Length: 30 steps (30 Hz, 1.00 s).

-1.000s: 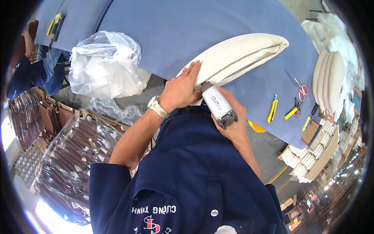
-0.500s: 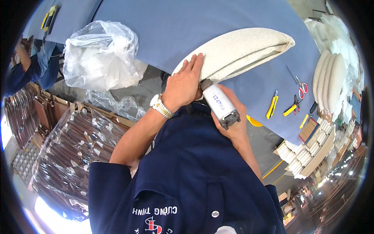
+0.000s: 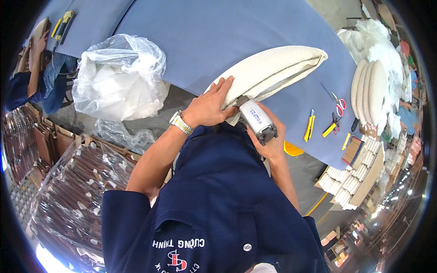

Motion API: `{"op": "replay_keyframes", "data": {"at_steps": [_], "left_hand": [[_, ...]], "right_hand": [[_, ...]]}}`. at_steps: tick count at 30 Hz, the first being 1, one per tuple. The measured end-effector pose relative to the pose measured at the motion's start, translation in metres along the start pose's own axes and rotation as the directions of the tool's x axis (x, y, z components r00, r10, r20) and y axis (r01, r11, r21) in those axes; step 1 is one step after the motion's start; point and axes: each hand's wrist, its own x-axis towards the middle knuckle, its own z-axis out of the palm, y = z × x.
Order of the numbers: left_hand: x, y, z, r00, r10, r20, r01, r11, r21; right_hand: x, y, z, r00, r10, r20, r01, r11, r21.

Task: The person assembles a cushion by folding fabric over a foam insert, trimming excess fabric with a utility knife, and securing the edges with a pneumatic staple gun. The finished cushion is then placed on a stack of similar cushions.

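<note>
A long cream upholstered cushion panel [image 3: 268, 75] lies across the blue-covered worktable [image 3: 218, 36] with its end overhanging the near edge, and the person's left hand [image 3: 211, 107] spreads flat over that end, fingers open and pressing, seemingly to keep the fabric from shifting. The right hand [image 3: 268, 141] has its fingers wrapped around a grey cylindrical pneumatic tool [image 3: 258, 121], nose set against the cushion's underside. At the near left corner, a clear plastic bag [image 3: 120, 77] holds white wadding.
</note>
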Motion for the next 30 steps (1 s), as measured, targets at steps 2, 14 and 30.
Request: {"op": "replay_keyframes", "data": {"at_steps": [2, 14, 30], "left_hand": [[0.000, 0.002, 0.001, 1.000, -0.004, 0.002, 0.004, 1.000, 0.011], [-0.001, 0.010, -0.008, 0.998, -0.021, 0.057, 0.021, 1.000, 0.013], [-0.004, 0.010, -0.014, 0.999, -0.037, 0.032, 0.036, 0.999, 0.027]], "right_hand": [[-0.005, -0.005, -0.002, 0.995, 0.095, 0.018, -0.095, 0.995, -0.011], [0.005, -0.011, -0.001, 0.977, 0.170, 0.126, -0.177, 0.983, 0.044], [0.006, -0.029, 0.002, 0.997, 0.033, 0.076, -0.031, 0.999, -0.035]]}}
